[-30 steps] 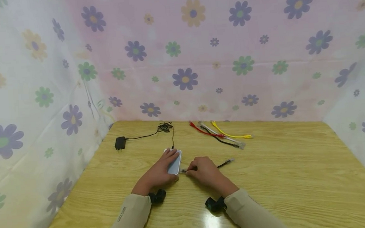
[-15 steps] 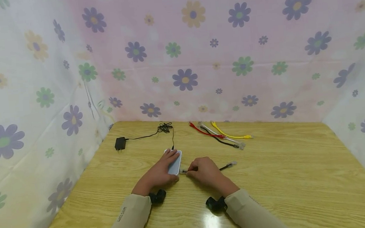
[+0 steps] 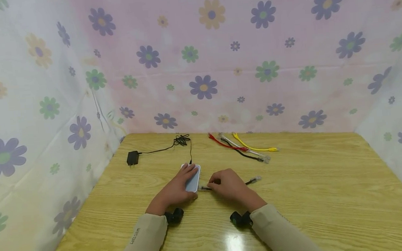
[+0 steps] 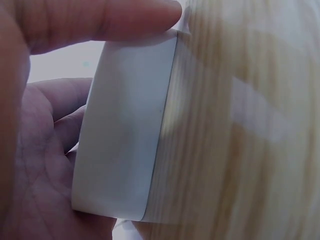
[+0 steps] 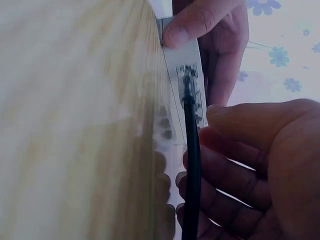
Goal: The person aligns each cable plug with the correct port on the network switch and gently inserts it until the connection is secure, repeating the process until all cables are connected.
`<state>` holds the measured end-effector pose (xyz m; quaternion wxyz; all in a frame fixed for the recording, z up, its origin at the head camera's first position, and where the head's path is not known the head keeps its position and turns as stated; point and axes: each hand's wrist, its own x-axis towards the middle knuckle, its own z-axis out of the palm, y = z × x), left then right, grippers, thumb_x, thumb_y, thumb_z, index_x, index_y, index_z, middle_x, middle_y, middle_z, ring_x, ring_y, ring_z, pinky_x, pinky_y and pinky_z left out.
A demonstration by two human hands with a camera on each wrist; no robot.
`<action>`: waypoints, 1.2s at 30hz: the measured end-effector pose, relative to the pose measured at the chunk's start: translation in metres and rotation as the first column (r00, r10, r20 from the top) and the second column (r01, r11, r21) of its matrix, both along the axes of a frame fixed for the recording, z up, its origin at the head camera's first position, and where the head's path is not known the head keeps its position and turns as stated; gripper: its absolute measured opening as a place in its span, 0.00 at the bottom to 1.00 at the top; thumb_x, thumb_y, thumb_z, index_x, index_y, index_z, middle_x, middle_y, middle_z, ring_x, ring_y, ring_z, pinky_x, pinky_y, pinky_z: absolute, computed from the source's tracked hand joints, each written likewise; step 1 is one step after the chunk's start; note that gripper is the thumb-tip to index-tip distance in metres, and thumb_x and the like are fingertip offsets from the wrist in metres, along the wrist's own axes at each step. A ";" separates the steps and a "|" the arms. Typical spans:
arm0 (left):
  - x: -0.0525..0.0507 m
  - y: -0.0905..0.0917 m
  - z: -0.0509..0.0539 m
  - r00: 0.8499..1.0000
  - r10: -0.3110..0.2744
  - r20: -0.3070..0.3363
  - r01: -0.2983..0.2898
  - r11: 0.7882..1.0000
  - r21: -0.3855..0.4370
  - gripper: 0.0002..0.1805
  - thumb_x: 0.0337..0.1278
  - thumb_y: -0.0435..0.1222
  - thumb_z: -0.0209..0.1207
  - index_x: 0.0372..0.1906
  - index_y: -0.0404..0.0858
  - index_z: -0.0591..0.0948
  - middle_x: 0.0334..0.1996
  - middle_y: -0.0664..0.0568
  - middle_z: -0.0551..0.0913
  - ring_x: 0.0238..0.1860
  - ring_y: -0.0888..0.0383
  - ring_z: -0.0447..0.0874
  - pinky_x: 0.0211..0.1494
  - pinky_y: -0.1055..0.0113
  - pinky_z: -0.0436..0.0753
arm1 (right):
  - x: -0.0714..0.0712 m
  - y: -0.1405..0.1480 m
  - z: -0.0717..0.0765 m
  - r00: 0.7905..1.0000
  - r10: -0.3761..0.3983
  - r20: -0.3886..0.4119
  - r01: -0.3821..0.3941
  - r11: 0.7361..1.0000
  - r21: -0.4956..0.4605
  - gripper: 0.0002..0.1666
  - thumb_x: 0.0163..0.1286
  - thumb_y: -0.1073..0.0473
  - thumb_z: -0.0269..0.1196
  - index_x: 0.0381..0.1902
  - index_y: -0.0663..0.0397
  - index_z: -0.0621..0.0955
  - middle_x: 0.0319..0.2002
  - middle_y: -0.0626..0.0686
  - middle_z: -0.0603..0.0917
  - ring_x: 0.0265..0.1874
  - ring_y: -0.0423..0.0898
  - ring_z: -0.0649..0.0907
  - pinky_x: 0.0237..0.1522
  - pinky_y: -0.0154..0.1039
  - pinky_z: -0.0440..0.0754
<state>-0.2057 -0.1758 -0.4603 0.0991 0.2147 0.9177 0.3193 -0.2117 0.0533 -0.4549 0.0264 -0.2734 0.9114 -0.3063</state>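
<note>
A white box [image 3: 192,183] lies under my left hand [image 3: 176,186]; the left wrist view shows the thumb and fingers gripping the box [image 4: 122,125] by opposite sides. One plug of a short black cable [image 3: 252,180] is at a port in the box's right side, and in the right wrist view the black cable [image 5: 192,165] runs straight out from it. My right hand [image 3: 230,186] is beside the cable with its fingers loosely bent. Its thumb [image 5: 240,120] stands off the cable, and the other fingers are behind it.
A black adapter [image 3: 132,158] lies at the left, its thin cord [image 3: 157,150] running through a coil to the box's far side. Behind the right hand lie a red cable [image 3: 223,144], a yellow cable [image 3: 255,148], and white and black ones. Flowered cloth surrounds the table.
My right hand has let go of the cable and shifted slightly right and away from the box, showing more of the near plug. My left hand stays on the box.
</note>
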 end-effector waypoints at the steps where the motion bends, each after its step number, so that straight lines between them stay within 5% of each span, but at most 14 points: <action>1: 0.000 0.000 0.000 1.000 0.001 0.001 -0.001 1.000 0.001 0.48 0.51 0.38 0.67 0.76 0.45 0.57 0.78 0.50 0.49 0.79 0.46 0.35 0.70 0.42 0.60 | -0.001 0.000 0.001 1.000 -0.001 0.004 0.001 1.000 0.002 0.08 0.68 0.51 0.62 0.35 0.43 0.88 0.32 0.42 0.87 0.30 0.36 0.82 0.36 0.36 0.79; 23: 0.001 0.001 0.003 1.000 -0.003 0.004 0.003 1.000 0.010 0.48 0.50 0.37 0.67 0.76 0.44 0.57 0.78 0.48 0.50 0.79 0.45 0.35 0.71 0.41 0.59 | -0.051 0.006 0.017 0.996 -0.081 -0.029 0.083 0.993 0.085 0.07 0.67 0.54 0.63 0.35 0.47 0.88 0.33 0.45 0.86 0.31 0.40 0.82 0.37 0.39 0.80; 36: 0.000 -0.001 -0.002 1.000 0.006 0.009 -0.006 1.000 0.009 0.48 0.50 0.38 0.67 0.76 0.47 0.58 0.78 0.51 0.50 0.79 0.47 0.35 0.71 0.43 0.60 | -0.075 0.008 0.013 0.990 -0.136 -0.024 0.138 0.980 0.145 0.13 0.69 0.53 0.62 0.46 0.52 0.85 0.53 0.56 0.82 0.55 0.55 0.79 0.55 0.52 0.76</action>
